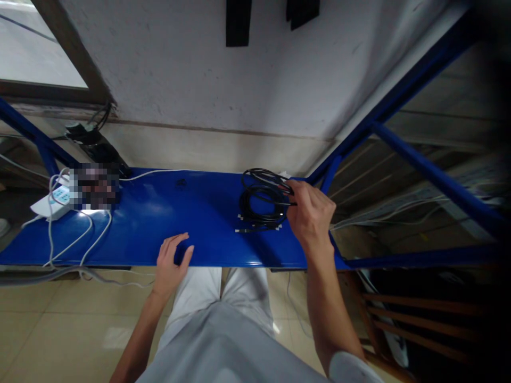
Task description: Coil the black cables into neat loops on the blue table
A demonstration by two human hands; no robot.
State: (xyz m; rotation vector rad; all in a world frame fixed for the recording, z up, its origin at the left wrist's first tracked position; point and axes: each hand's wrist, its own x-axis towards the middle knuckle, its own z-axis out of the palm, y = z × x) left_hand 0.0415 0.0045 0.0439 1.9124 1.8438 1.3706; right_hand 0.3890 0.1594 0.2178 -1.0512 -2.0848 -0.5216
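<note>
- Right hand (311,213) pinches black, thin looped cable (268,173), fingers closed on it, over a black, round cable coil (261,217).
- Left hand (173,260) is empty, half open, coil at its two o'clock.
- Looks like cable-handling; next move calls for untangled loops!
- Glossy blue bench (207,213): white, boxy power strip (59,201) at nine, pale wall (179,80) at twelve.

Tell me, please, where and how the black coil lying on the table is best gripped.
Probably by the left side of the coil: the left hand could come from the left and pinch it, thumb in the open middle. It seems to lie flat; its right side is near the right hand, and plugs lie along its front.
</note>
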